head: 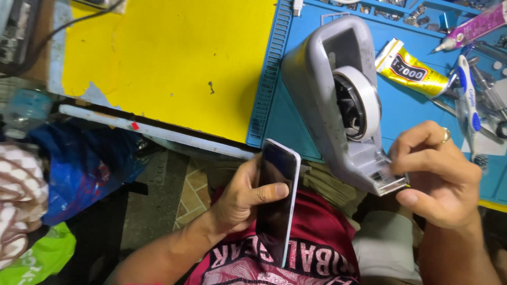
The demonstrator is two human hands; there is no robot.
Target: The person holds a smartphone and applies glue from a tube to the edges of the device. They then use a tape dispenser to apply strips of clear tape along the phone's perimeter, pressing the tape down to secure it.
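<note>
Yellow-and-blue desk (174, 63) above a lap. Left hand (240, 198) fingers wrap a slim dark phone (277, 203), held upright. Right hand (441, 177) fingers pinch shut on tape at the grey plastic dispenser (338, 100)'s toothed edge; fingertips risk a nick, the phone a slip.

This looks like a small repair workshop. Beyond the right hand (441, 174) lies a blue work mat (417, 108) with a grey tape dispenser (338, 100), a yellow glue tube (409, 68) and small metal tools (417, 13). A worn yellow bench top (174, 58) lies beyond the left hand (245, 198).
</note>
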